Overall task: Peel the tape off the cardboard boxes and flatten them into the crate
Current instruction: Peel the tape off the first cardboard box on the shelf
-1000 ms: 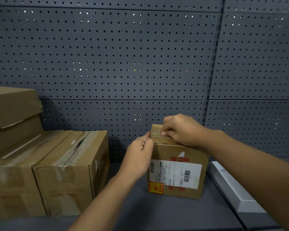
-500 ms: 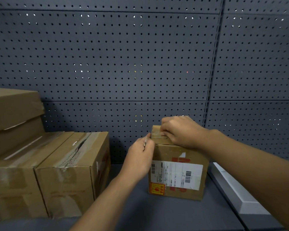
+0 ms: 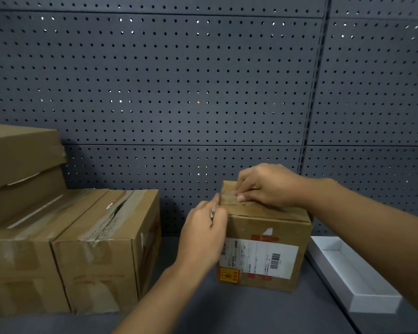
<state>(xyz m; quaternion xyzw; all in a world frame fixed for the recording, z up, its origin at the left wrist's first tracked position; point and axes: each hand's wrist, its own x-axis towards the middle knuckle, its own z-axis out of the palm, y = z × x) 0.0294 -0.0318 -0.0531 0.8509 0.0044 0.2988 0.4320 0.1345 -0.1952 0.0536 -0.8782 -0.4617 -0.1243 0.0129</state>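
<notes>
A small cardboard box (image 3: 266,237) with a white shipping label and an orange sticker stands on the dark shelf. Clear tape (image 3: 228,195) runs across its top at the left end. My right hand (image 3: 266,185) rests on the top with its fingertips pressing on the tape. At the box's upper left corner, my left hand (image 3: 204,233) pinches a small pale end of tape between thumb and fingers. The crate is not in view.
Two taped cardboard boxes (image 3: 101,247) stand side by side at the left, with more boxes (image 3: 19,155) stacked behind them. A shallow white tray (image 3: 352,271) lies at the right. A grey pegboard wall (image 3: 203,92) closes the back of the shelf.
The camera has tilted down a little, so the scene sits slightly higher. My right fingers have shifted on the tape; my left hand keeps its pinch at the corner.
</notes>
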